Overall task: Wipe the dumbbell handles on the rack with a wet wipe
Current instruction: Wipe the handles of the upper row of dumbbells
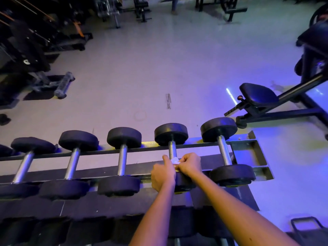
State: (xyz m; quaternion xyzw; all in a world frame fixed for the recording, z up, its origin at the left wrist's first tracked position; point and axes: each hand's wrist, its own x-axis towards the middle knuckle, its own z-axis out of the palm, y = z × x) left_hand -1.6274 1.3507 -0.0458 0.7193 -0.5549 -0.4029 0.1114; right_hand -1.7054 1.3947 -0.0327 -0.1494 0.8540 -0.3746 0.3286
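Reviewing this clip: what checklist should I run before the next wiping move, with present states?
1. Grip on wet wipe: ok, pinched between left hand and right hand.
2. Wipe touching handle of second dumbbell from right: ok.
3. That dumbbell seated on rack: ok.
4. Handle's far bare stretch wiped: cannot tell.
5. Wipe damp: cannot tell.

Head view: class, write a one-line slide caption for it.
On the rack, left hand and right hand hold a wet wipe against the second dumbbell handle from the right end.
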